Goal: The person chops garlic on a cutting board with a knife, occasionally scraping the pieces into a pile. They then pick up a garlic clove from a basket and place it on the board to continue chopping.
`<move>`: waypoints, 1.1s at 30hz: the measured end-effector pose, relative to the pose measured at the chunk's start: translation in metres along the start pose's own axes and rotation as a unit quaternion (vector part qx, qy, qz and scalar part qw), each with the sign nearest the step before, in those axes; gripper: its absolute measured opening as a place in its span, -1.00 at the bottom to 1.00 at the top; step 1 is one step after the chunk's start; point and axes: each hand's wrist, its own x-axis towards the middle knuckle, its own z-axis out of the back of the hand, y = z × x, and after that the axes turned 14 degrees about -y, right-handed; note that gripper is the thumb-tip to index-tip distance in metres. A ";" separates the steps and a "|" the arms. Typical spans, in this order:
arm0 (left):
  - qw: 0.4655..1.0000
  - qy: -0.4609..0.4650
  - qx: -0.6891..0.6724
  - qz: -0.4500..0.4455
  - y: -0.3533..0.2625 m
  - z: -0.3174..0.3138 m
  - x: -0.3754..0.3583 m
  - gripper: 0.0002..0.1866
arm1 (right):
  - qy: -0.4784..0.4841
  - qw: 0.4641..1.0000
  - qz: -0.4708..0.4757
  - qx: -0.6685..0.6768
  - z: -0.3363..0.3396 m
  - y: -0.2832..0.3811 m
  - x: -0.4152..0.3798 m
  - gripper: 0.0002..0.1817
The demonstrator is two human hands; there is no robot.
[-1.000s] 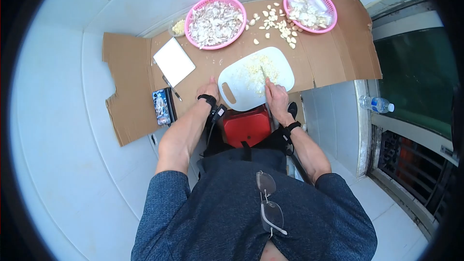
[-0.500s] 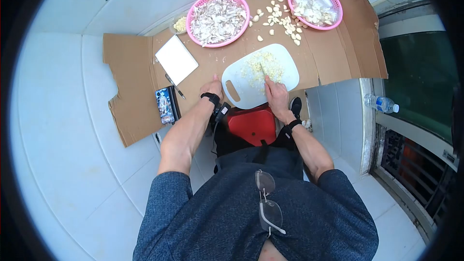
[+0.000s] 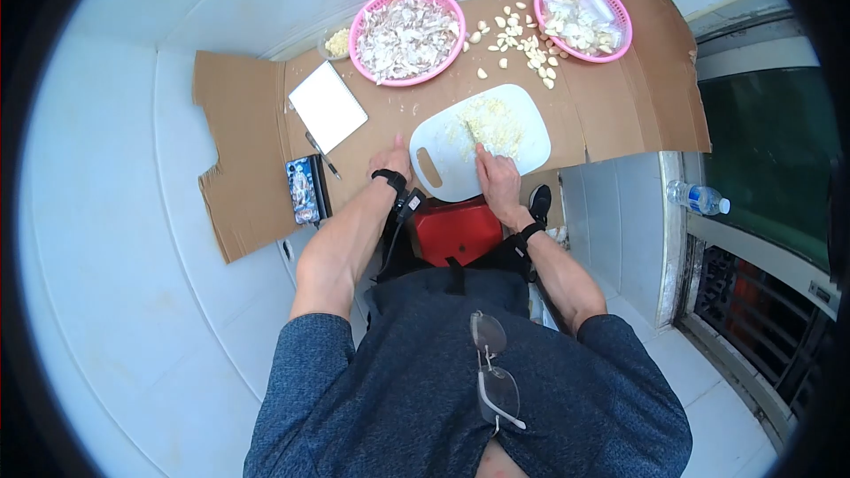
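Observation:
A white cutting board [image 3: 443,140] with an oval handle hole lies near the front edge of the cardboard. Chopped garlic [image 3: 496,127] is spread over its right half. My right hand [image 3: 498,179] is closed round the handle of a knife [image 3: 469,133], whose thin blade reaches into the garlic. At the board's left edge, my left hand [image 3: 391,159] rests on the cardboard beside the handle hole. Its fingers are mostly hidden by the back of the hand, so their closure is unclear.
Behind the board are a pink basket of peelings [image 3: 407,38], loose garlic cloves [image 3: 536,55] and a second pink basket [image 3: 628,35] with plastic bags. A small container [image 3: 336,43], notepad [image 3: 328,108], pen [image 3: 322,156] and patterned case [image 3: 302,190] sit left. A bottle [image 3: 698,197] is at right.
My right hand has moved slightly left with the knife, whose blade now points more to the left. The chopped garlic's spread has shifted a little. My left hand stays by the board.

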 end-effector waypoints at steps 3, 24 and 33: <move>0.999 0.003 -0.018 0.049 0.003 -0.007 0.005 0.06 | -0.011 1.000 0.011 0.008 0.006 0.013 0.010 -0.61; 0.994 -0.029 -0.065 0.087 -0.003 0.000 -0.007 -0.03 | 0.015 0.998 0.047 0.028 -0.003 0.030 0.004 -0.56; 0.999 -0.010 -0.039 0.032 0.014 -0.030 0.022 0.02 | 0.019 0.999 0.035 0.010 -0.001 0.028 0.000 -0.60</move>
